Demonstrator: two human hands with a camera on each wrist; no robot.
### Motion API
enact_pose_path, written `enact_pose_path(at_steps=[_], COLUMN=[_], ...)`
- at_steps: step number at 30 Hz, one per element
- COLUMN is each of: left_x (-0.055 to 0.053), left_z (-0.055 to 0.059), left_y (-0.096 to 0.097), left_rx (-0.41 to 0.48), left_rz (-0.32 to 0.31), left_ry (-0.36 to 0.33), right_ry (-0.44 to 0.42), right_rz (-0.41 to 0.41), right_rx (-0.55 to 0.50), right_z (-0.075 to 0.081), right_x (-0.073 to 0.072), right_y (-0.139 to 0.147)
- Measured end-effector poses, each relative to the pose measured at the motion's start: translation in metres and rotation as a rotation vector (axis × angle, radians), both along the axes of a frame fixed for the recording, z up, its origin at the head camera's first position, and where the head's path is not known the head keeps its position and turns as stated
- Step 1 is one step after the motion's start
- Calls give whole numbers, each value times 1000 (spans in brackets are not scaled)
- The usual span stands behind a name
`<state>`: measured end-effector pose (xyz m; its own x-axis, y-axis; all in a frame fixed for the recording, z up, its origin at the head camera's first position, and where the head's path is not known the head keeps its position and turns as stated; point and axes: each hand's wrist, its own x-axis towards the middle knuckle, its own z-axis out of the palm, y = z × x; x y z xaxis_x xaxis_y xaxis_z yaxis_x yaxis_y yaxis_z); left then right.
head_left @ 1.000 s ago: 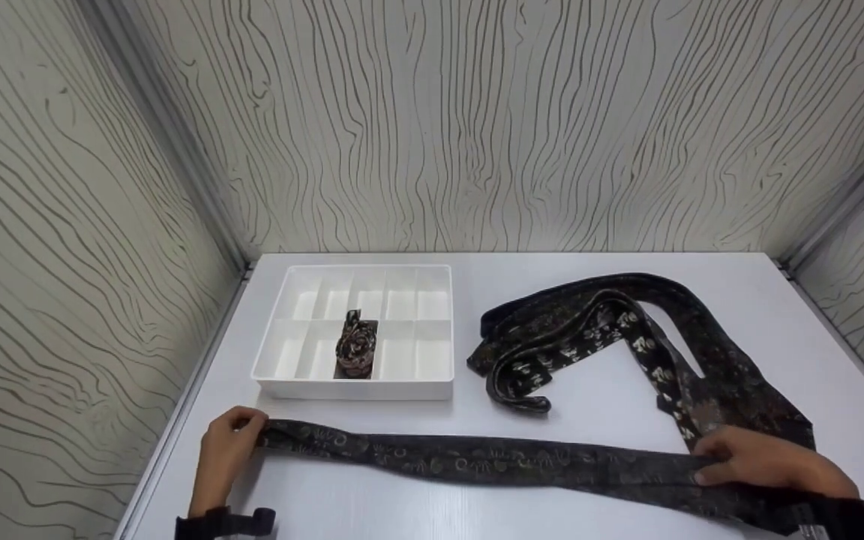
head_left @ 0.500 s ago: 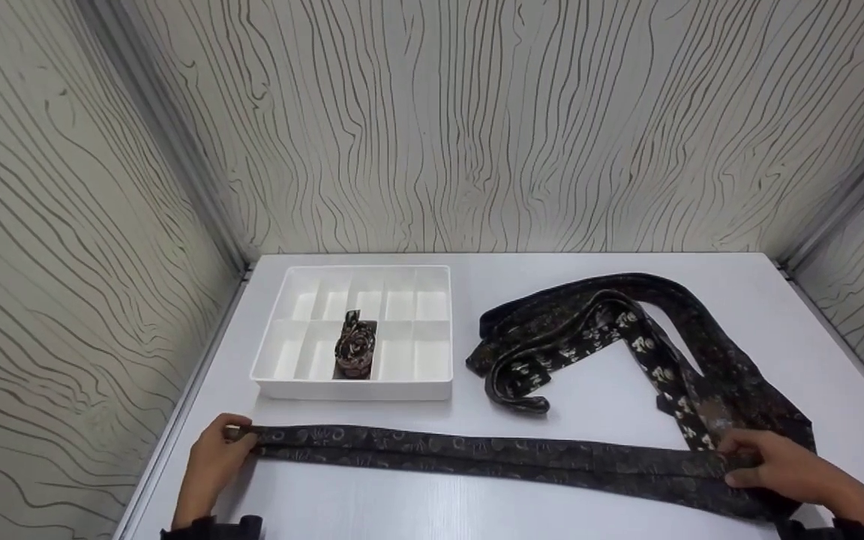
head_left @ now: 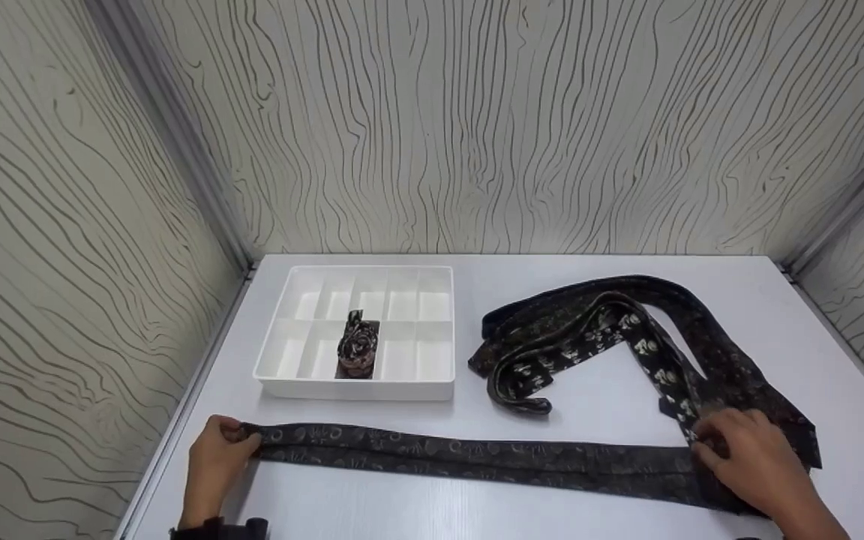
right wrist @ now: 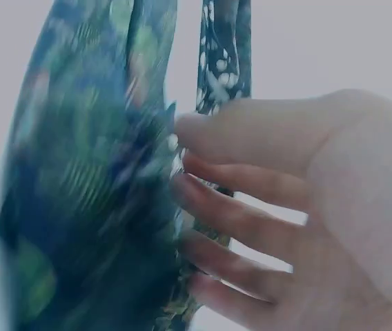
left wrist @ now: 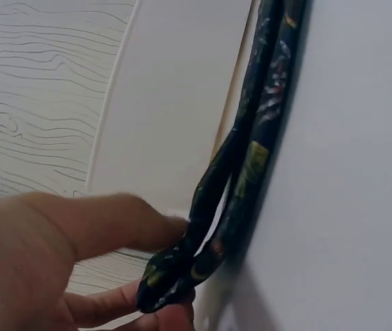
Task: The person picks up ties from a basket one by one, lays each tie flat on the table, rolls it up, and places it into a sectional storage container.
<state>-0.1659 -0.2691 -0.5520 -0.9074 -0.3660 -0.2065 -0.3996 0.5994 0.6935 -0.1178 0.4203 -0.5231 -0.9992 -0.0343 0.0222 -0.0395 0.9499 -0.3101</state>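
A dark patterned necktie (head_left: 477, 457) stretches across the front of the white table. My left hand (head_left: 216, 459) pinches its narrow left end between thumb and fingers. In the left wrist view, the left thumb (left wrist: 106, 221) presses that tie end (left wrist: 158, 283) from above, with fingers beneath. My right hand (head_left: 751, 457) is at the tie's wide right part, where it overlaps a black tie with white flowers (head_left: 653, 360). The right wrist view shows the right fingers (right wrist: 251, 221) extended, their tips at the edge of the wide part (right wrist: 79, 193), which is blurred.
A white divided tray (head_left: 357, 388) stands at the back left. One rolled tie (head_left: 358, 349) sits in a front-row compartment. Another dark tie (head_left: 724, 352) lies curved at the back right, partly under the white-flowered one. Wood-grain panels (head_left: 432, 127) enclose the table.
The long tie was slack and twisted a second ago; now it lies straighter and flatter. My right hand first shifted right, then moved back left and up along its upper edge.
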Motion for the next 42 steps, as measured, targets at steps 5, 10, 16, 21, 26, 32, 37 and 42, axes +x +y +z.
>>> enact_pose_path(at_steps=[5,10,16,21,26,32,37,42], left_x=[0,1,4,5,3,1,4,7], left_z=[-1,0,1,-1,-2,1,3,3], left_y=[13,31,45,47,50,59,65,73], left_rx=[-22,-89,-130,-155,-152,-148,-221,-317], left_rz=[16,-16,-57,-40,-9,-49,-68,-135], left_ry=[93,168,172,166,132,174,194,225], right_ry=[83,-197,-308,-320,-327,-320,-307,-291], right_rz=[135,355,371,346,322,297,291,284], right_rx=[-130,-326,-329,-360,-366,-352,-345,-341], right_z=[7,-3,-21,-25,-26,-28,-29,-30], right_x=[-5,-14,-15,-14,-12,-10,-8,-7], right_y=[-61,-102,-115,-116,-116,-118,-119,-118])
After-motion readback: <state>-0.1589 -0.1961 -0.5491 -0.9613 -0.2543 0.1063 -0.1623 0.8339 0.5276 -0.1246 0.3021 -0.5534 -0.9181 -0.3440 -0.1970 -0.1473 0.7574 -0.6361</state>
